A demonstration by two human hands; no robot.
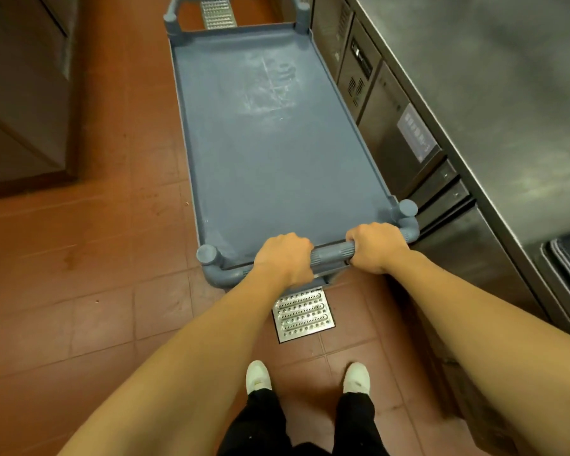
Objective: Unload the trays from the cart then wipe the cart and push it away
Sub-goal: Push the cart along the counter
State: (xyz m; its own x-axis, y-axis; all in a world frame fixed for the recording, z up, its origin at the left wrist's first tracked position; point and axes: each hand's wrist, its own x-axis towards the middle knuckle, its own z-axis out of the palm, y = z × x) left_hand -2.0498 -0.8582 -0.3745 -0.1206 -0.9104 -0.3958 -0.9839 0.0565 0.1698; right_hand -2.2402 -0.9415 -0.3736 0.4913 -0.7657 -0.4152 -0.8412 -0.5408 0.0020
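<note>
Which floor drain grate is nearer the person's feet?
The floor drain grate just below the cart handle; the other grate lies beyond the cart's far end.

The cart (277, 153) is slate blue with pale whitish smears, the floor (79, 258) is reddish-brown tile, the drain grates (303, 315) are perforated silver, the shoes (258, 376) white, the trousers (260, 419) black.

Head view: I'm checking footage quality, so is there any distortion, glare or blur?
Head view: wide-angle bending curves the counter edge and stretches the forearms; soft glare on the counter and pale sheen on the cart deck; floor drain sharp, far corners soft.
</note>
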